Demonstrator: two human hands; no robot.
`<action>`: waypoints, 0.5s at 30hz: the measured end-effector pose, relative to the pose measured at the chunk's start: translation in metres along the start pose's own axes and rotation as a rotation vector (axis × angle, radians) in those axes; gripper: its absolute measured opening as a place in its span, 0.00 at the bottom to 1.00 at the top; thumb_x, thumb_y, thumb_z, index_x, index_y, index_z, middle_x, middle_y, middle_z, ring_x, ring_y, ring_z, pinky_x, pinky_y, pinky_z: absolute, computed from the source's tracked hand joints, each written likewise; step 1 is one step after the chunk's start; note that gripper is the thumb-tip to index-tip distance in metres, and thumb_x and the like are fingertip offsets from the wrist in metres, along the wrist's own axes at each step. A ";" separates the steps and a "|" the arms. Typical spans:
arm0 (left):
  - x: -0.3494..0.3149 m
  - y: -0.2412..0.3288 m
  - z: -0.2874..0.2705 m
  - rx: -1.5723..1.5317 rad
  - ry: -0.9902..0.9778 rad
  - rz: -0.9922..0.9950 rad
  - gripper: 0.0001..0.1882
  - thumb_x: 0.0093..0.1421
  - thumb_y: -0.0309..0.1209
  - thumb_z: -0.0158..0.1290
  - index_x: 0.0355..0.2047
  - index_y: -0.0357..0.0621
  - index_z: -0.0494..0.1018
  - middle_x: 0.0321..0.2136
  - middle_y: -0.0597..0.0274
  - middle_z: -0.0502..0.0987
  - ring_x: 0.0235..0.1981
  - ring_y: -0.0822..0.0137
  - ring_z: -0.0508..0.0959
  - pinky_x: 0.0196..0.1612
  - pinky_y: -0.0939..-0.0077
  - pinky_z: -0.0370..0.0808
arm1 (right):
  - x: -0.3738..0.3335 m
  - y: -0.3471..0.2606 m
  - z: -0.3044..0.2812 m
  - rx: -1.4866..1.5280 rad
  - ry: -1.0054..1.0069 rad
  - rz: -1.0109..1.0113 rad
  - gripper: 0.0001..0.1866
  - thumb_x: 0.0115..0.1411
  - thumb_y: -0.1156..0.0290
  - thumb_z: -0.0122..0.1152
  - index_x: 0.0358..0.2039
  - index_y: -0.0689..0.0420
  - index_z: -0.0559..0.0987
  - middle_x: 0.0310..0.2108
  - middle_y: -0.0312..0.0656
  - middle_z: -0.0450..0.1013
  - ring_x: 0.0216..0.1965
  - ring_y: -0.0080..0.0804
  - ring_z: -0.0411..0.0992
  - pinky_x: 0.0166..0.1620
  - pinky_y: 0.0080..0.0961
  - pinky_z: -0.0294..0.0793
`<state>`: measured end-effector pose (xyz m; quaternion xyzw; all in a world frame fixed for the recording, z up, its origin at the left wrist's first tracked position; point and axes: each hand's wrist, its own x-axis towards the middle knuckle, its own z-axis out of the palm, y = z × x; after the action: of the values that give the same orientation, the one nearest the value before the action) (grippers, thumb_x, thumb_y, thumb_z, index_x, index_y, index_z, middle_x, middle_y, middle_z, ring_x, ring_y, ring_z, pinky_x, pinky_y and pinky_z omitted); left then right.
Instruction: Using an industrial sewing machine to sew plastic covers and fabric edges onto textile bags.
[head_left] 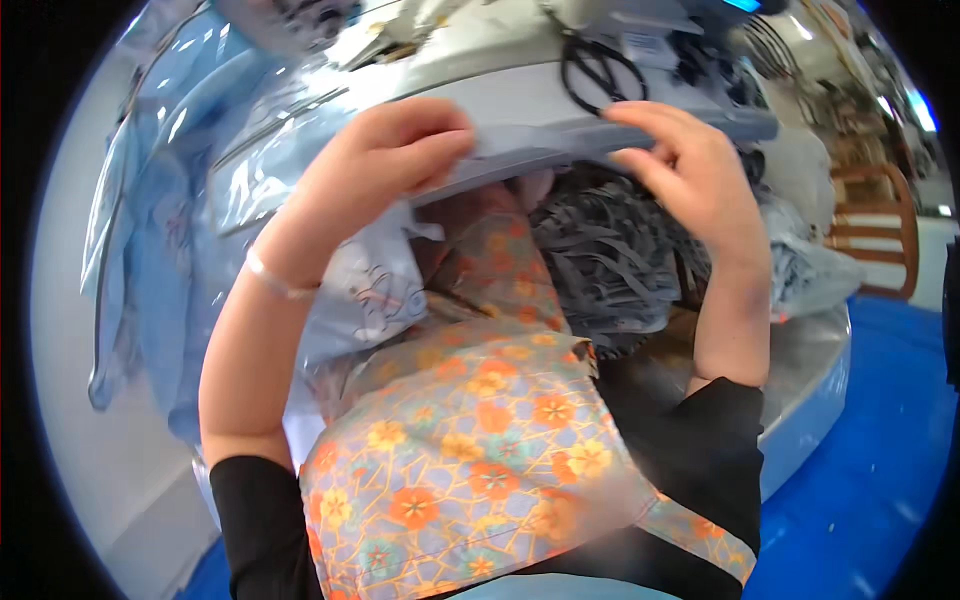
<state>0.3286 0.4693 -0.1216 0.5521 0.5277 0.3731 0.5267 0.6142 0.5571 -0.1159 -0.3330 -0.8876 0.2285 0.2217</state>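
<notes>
The left hand curls, fingers toward thumb; whether its grip holds anything cannot be told. The right hand has thumb and forefinger apart, near a black looped object. Below the edge of the table, grey strips heap loosely, apparently many left; none shows clearly as done.

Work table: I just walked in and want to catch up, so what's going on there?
A person in a flowered apron has both bare hands over the near edge of a table. The left hand has its fingers curled by a grey strip along that edge; blur hides whether it grips it. The right hand has thumb and forefinger apart, beside black scissors. A grey heap sits below the edge.
</notes>
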 end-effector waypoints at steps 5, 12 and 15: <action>-0.004 0.024 -0.001 0.067 0.072 0.097 0.12 0.63 0.36 0.54 0.31 0.38 0.76 0.19 0.73 0.71 0.21 0.83 0.67 0.24 0.85 0.63 | 0.075 -0.055 0.033 0.617 -0.377 0.050 0.13 0.62 0.65 0.60 0.43 0.57 0.80 0.32 0.29 0.75 0.26 0.12 0.66 0.29 0.12 0.65; -0.024 0.025 -0.018 -0.533 0.223 0.306 0.08 0.64 0.34 0.54 0.35 0.41 0.75 0.25 0.71 0.75 0.28 0.78 0.73 0.34 0.84 0.69 | 0.116 -0.068 0.054 1.110 -0.501 -0.038 0.10 0.63 0.67 0.58 0.40 0.58 0.78 0.28 0.33 0.75 0.29 0.16 0.72 0.35 0.16 0.73; -0.024 -0.019 -0.051 -0.627 0.118 0.216 0.09 0.65 0.33 0.53 0.32 0.41 0.74 0.27 0.69 0.76 0.31 0.78 0.73 0.36 0.83 0.70 | 0.120 -0.087 0.059 1.614 -0.464 0.048 0.12 0.61 0.77 0.56 0.46 0.64 0.76 0.33 0.41 0.77 0.29 0.27 0.75 0.37 0.24 0.76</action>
<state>0.2716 0.4529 -0.1280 0.3936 0.3554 0.6020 0.5969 0.4578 0.5667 -0.0861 -0.0358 -0.4675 0.8606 0.1988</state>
